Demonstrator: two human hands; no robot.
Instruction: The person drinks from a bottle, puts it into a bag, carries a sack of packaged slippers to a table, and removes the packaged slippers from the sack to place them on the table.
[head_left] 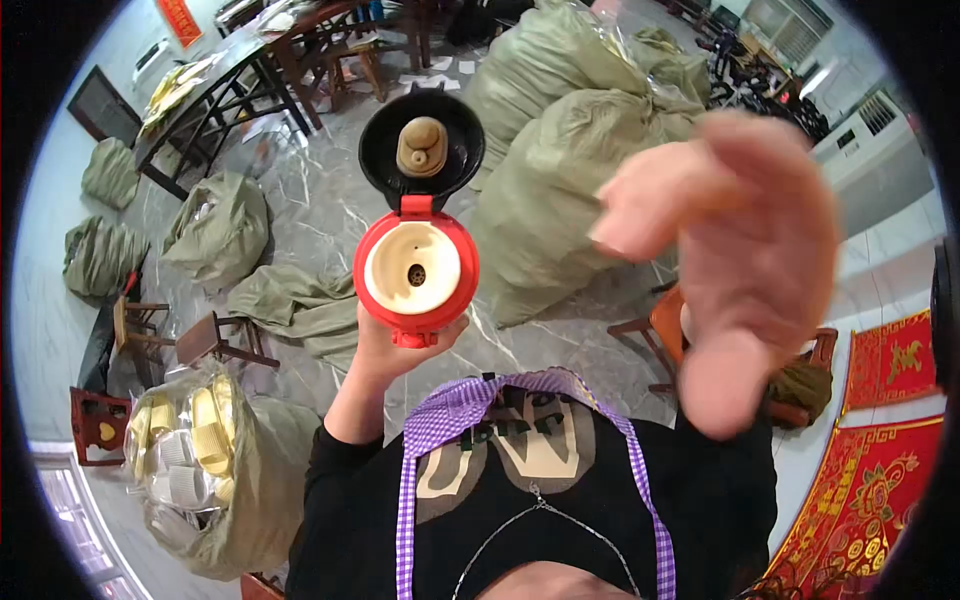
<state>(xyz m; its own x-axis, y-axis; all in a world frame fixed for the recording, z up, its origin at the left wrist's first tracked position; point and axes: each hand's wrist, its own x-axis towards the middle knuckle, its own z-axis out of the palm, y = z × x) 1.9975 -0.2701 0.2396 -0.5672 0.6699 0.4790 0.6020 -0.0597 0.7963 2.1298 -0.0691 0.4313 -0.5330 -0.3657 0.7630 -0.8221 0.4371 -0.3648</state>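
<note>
A red thermos bottle (467, 268) stands upright in front of my chest, seen from above. Its black-lined flip lid (375, 150) is swung back on a red hinge, away from me, with a tan stopper (422, 145) inside. The cream mouth (437, 262) is exposed and has a small dark strainer-like hole. My left hand (395, 348) is wrapped around the bottle from below; most of its fingers are hidden. Close to the camera, right of the bottle, my right hand (755, 240) is raised, blurred, with thumb and fingers apart and nothing visible in it.
Large green sacks (565, 190) stand on the marble floor ahead. An open sack (265, 470) of yellow and grey slippers (212, 430) is at lower left. Wooden stools (225, 340), a long table (225, 80), an orange-seated chair (665, 330) and a white cabinet-like unit (870, 145) surround me.
</note>
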